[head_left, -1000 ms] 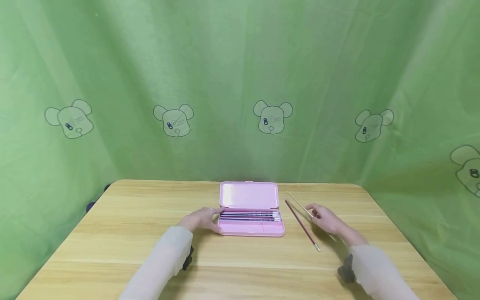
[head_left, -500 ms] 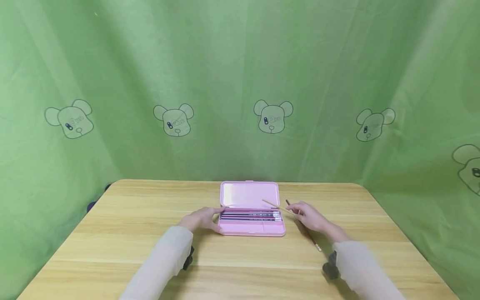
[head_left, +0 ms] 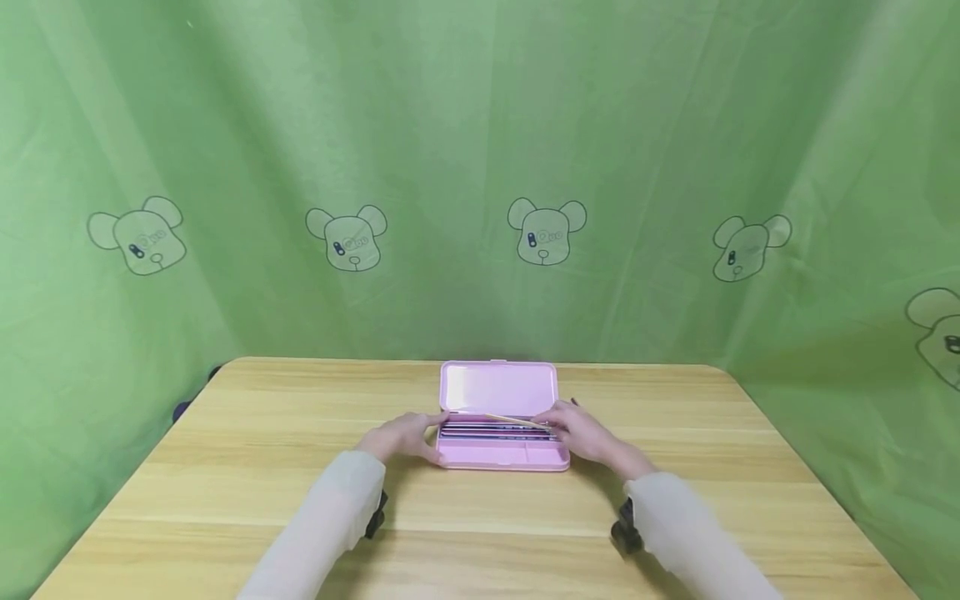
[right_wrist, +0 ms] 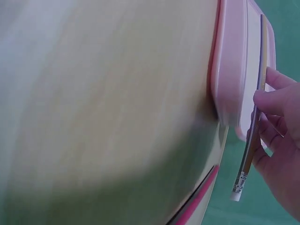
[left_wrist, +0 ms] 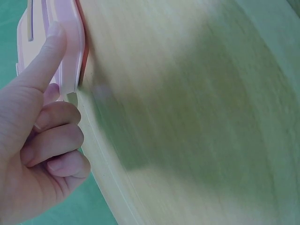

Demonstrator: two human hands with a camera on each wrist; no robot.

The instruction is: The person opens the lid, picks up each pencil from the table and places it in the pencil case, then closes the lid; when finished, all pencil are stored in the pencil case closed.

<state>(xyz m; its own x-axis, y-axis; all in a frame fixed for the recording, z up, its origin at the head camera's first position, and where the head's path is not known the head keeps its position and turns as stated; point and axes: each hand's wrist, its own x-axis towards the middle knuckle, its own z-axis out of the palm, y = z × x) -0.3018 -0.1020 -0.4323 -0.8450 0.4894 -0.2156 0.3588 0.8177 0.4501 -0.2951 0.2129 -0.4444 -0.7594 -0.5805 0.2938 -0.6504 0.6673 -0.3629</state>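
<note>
A pink pencil case (head_left: 480, 457) lies on the table with its lid (head_left: 498, 385) raised at the back. Several dark-striped pencils (head_left: 480, 432) fill its rear compartment; the front compartments hold nothing. My left hand (head_left: 405, 437) grips the case's left end, thumb at the front corner and index finger at the back. In the left wrist view its other fingers are curled. My right hand (head_left: 581, 433) pinches a yellowish pencil (right_wrist: 244, 164) between thumb and fingers, slanted over the rear compartment. The pencil's white eraser end (right_wrist: 236, 195) points toward my right side.
A red-and-black pencil (right_wrist: 194, 199) lies on the wooden table (head_left: 480, 550) right of the case, mostly hidden under my right hand in the head view. A green curtain (head_left: 450, 167) hangs behind the table and along its sides.
My right hand has lifted the yellowish pencil off the table and carried it left, over the case. My left hand has kept its hold on the case's left end.
</note>
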